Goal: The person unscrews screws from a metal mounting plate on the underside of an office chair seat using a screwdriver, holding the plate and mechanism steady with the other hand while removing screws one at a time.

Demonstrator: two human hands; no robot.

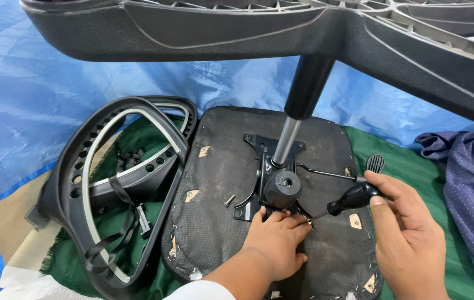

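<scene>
I see a makeshift furniture-assembly workshop: blue tarpaulin (37,83) hung as backdrop, green cloth (409,166) over the floor, office chair parts like a backrest frame (109,183) lying around.

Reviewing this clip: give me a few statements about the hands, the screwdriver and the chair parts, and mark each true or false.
1. The right hand holds a black-handled screwdriver. True.
2. The left hand rests on the blue tarp. False: it rests on the upturned seat underside, fingers at the metal mechanism plate.
3. A loose screw lies on the seat underside, left of the plate. True.
4. The chair backrest frame lies right of the seat. False: it lies to the left.
5. The star base sits overhead on the gas cylinder. True.
</scene>
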